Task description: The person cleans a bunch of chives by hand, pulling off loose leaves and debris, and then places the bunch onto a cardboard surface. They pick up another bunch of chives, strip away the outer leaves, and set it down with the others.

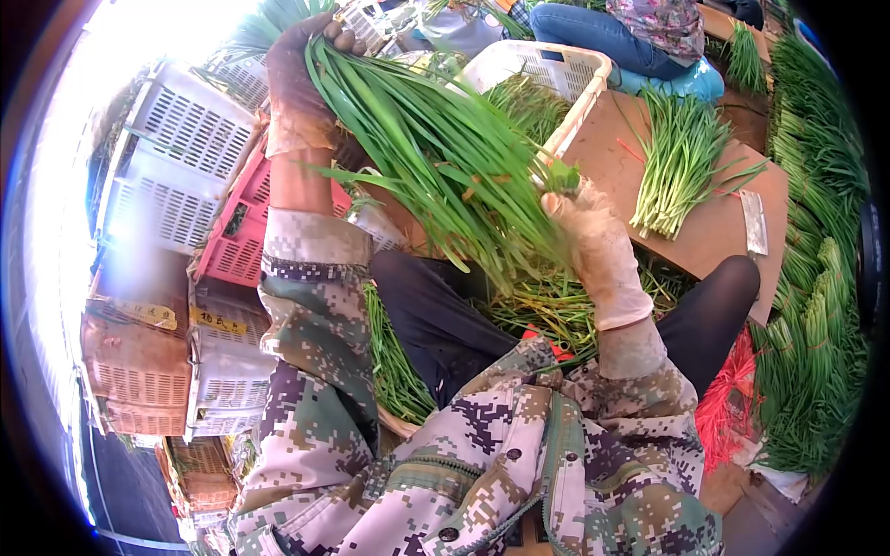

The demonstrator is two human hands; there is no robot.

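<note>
as basket (pixel 593 69) holds greens (pixel 528 102), chives (pixel 445 157) hover

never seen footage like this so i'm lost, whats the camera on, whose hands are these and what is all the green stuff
There is no machine here. One camera sits on a person's head and looks down, so the camouflage jacket at the bottom is their own. The left hand, in a dark glove, grips one end of a bunch of long green stalks. The right hand, in a pale glove, grips the other end. Ahead lies a brown board with a smaller bunch and a blade. A white basket and crates stand around. More greens are piled on the right.
</note>
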